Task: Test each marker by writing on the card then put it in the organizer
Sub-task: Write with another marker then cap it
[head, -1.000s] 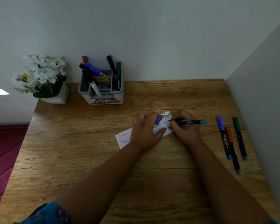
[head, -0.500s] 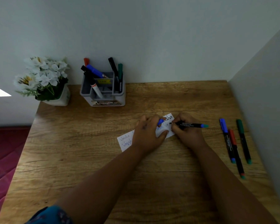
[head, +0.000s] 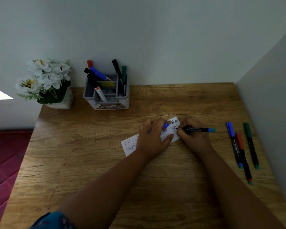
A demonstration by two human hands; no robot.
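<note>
A white card (head: 129, 144) with handwritten words lies on the wooden table (head: 92, 156). My left hand (head: 153, 138) presses flat on the card's middle and pinches a blue cap (head: 165, 126) between its fingers. My right hand (head: 192, 135) grips a black marker (head: 196, 129) with a blue-green end, its tip touching the card's right part. The grey organizer (head: 106, 95) stands at the back and holds several markers. Three more markers lie at the right: blue (head: 233, 142), red (head: 243, 156) and green (head: 251, 144).
A white pot of white flowers (head: 46, 83) stands at the table's back left corner. A grey wall (head: 271, 96) runs along the right edge, close to the loose markers. A red floor (head: 5, 159) shows past the left edge.
More letters have appeared on the card's right part as the marker tip moved slightly right. My left hand stays on the card. The camera has shifted a little.
</note>
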